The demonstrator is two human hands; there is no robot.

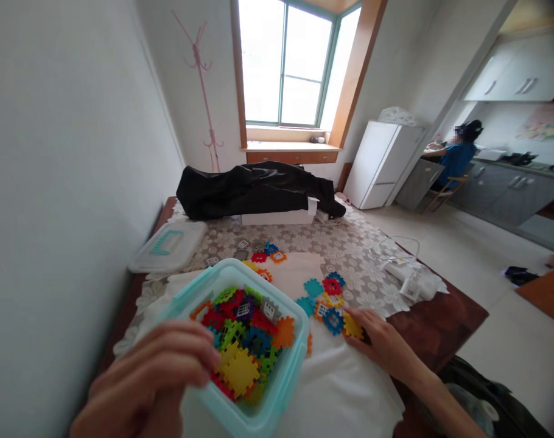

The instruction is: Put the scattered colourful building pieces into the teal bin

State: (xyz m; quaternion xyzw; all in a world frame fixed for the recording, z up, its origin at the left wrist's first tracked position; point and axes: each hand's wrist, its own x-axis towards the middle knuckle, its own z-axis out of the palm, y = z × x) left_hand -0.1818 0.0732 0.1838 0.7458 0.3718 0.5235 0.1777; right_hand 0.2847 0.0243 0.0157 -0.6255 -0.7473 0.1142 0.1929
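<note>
Head view: the left hand (144,380) curls half-closed at the rim of a teal plastic tub (301,359) heaped with interlocking plastic tiles (245,340), any pinched tile hidden; on a white cloth (332,389), a tile cluster (329,302) adjoins a yellow tile (352,326) under the open, resting right hand (384,344).

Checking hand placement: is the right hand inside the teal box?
No: the right hand touches a yellow piece on the white cloth, well outside the teal box.
</note>
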